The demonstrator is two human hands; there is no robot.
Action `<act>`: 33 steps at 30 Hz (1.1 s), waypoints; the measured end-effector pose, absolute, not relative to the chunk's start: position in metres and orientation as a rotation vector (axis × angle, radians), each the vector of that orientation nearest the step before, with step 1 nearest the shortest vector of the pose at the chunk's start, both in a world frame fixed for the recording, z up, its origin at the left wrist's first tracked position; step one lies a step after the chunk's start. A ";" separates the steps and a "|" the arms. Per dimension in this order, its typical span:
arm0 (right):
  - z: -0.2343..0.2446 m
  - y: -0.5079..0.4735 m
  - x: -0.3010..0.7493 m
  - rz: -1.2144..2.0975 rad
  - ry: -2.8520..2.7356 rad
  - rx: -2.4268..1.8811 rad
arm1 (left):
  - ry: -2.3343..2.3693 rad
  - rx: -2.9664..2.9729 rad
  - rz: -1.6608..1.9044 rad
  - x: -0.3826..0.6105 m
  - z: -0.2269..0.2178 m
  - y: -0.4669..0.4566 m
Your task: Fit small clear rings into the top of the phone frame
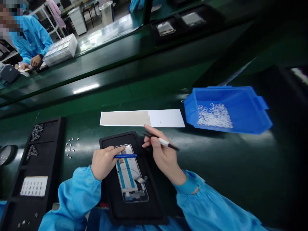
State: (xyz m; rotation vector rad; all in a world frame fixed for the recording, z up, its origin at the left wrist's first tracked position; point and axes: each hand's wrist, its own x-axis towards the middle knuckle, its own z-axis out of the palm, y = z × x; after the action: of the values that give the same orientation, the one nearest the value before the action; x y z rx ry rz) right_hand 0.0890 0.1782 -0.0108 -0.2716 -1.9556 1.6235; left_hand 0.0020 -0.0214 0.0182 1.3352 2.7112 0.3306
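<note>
Black compartment tray at far left on the dark green worktop: small metal parts in the upper sections, a white perforated sheet in a lower one. Loose small metal pieces scattered just beside its right edge.

Left hand over the upper left of the phone frame, grip closed on a blue strip held level across the frame's top end. Phone frame face up in a black fixture tray, near edge of the worktop, between both hands; two blue bands lengthwise along its inside, a flex cable curling at the lower right.

Beige-and-white paper sheet flat on the worktop beyond the fixture tray.

Right hand just right of the frame's top end, raised above the tray, grip closed on a thin pen-like tool, white body, dark tip pointing right.

Blue plastic bin at right, well apart from the hands, holding a heap of small clear parts.

Far upper left, across the line: another person in a blue coat, seated beside a stack of clear trays.
</note>
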 end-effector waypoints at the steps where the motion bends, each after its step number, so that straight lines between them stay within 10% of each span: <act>1: -0.010 0.179 0.090 1.712 -1.921 -0.296 | 2.697 1.330 0.500 0.003 0.015 -0.024; 8: -0.006 0.175 0.088 1.879 -2.124 -0.317 | 2.719 0.913 1.414 0.005 0.007 -0.031; 33: -0.004 0.169 0.087 1.215 -2.461 -0.045 | 2.681 0.802 1.463 0.005 0.009 -0.027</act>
State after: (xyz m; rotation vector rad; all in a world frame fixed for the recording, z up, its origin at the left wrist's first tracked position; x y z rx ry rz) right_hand 0.0868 0.1685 -0.0039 -0.0445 -2.4608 1.2150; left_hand 0.0045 -0.0270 0.0092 0.8017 2.6814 1.4634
